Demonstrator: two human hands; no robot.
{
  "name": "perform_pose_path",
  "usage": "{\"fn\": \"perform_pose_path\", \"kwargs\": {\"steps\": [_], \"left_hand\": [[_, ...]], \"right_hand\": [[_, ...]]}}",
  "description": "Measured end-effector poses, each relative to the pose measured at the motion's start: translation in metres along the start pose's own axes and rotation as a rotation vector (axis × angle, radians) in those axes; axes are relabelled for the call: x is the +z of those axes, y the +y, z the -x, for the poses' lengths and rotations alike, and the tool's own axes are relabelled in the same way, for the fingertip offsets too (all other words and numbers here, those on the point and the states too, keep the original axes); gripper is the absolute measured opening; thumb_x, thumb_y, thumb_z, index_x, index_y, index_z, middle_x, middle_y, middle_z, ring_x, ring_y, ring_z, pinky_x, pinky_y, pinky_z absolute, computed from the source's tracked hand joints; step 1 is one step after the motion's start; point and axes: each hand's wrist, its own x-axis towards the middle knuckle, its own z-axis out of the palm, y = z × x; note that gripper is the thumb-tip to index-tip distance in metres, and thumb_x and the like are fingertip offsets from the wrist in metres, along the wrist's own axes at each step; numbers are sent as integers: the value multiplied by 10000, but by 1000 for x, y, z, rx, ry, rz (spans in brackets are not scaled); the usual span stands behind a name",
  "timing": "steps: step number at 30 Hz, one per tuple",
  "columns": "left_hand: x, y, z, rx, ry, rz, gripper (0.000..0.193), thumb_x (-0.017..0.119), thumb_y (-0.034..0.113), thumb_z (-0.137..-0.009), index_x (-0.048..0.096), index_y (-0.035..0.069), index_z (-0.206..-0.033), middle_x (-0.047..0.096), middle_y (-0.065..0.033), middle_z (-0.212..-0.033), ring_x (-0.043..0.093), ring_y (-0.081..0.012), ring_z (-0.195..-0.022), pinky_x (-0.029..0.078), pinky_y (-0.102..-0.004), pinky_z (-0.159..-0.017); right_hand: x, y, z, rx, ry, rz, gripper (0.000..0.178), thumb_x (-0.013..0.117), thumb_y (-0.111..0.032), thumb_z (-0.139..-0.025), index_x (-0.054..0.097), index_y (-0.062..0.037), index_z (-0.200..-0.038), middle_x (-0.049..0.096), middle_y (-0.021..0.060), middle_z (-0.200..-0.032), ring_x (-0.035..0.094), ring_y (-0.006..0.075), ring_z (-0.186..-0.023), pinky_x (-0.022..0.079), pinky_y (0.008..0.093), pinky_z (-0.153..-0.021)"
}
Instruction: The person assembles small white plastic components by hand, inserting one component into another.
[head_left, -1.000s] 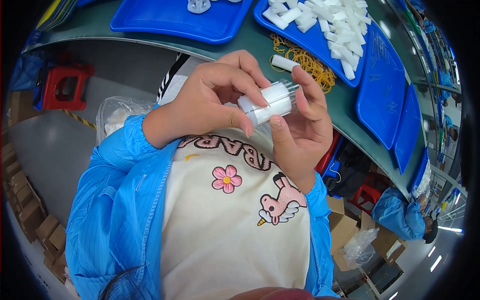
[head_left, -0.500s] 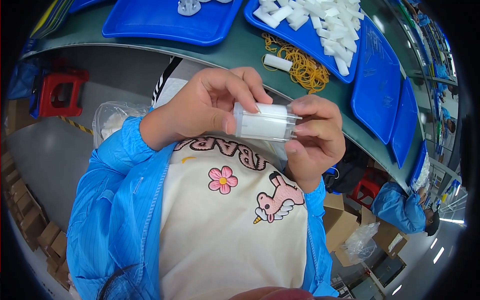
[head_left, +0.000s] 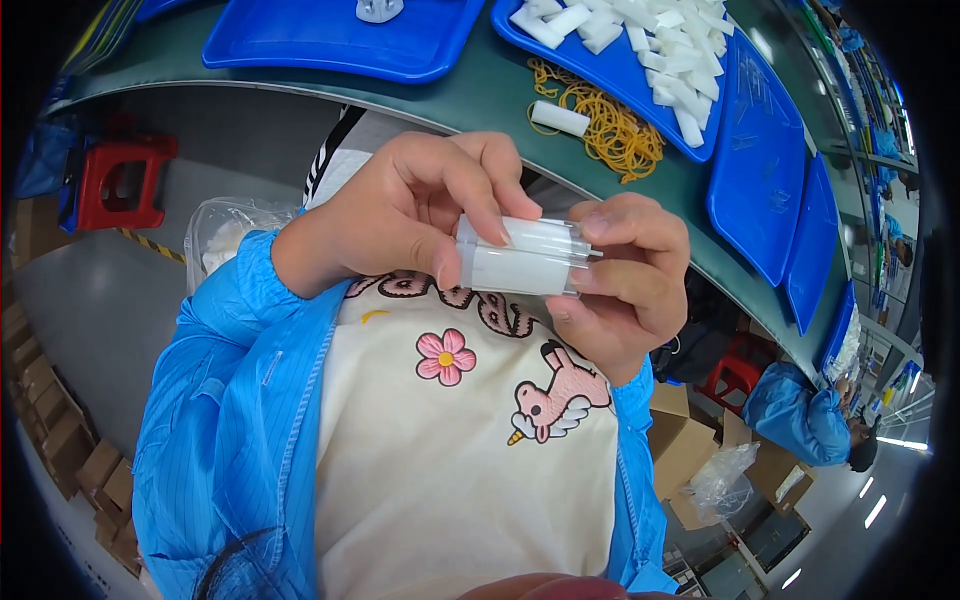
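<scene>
Between my two hands, in front of my chest, lies a short clear plastic cylinder (head_left: 518, 268) with white pieces in it and thin clear prongs at its right end. My left hand (head_left: 405, 205) grips the left end, its thumb below and fingers across the top. At the pronged end, my right hand (head_left: 635, 270) pinches with thumb and fingertips. Just beyond them on the green table, a single white block (head_left: 560, 118) rests against a heap of yellow rubber bands (head_left: 612, 135).
A blue tray (head_left: 640, 112) heaped with white blocks stands past the bands. Another blue tray (head_left: 330, 55) to its left holds a clear plastic part (head_left: 380, 9). Blue trays (head_left: 755, 180) with thin clear pieces line the right. A red stool (head_left: 125, 180) and a co-worker's blue sleeve (head_left: 795, 410) are farther off.
The cylinder has shifted slightly left and turned a little in my fingers. Both hands keep their hold on its ends.
</scene>
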Motion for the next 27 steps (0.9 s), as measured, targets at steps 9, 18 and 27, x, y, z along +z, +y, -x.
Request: {"fn": "perform_pose_path", "kwargs": {"steps": [9,18,27], "left_hand": [[-6,-4,-2,50,-57,103,350,870,143,-671,715,35,-966,590,-95,-1091,589,-168,-1004,528,-285,-900],[1,-6,1,-64,46,153,390,811,376,-745,649,87,-951,567,-76,-1063,585,-151,-980,523,-289,-879],[7,-8,-1,-315,73,301,449,744,504,-773,604,106,-928,538,-59,-968,653,-174,-878,626,-267,-577]], "right_hand": [[2,-2,1,59,8,-10,255,844,-110,-663,673,-84,-850,568,100,-1031,569,238,-896,502,348,-738],[0,0,4,144,61,-154,255,830,-126,-675,680,-57,-870,587,128,-1017,588,240,-884,502,337,-711],[-18,5,2,-204,-206,46,359,846,-200,-619,720,-65,-927,638,138,-1072,611,280,-854,511,377,-692]]}}
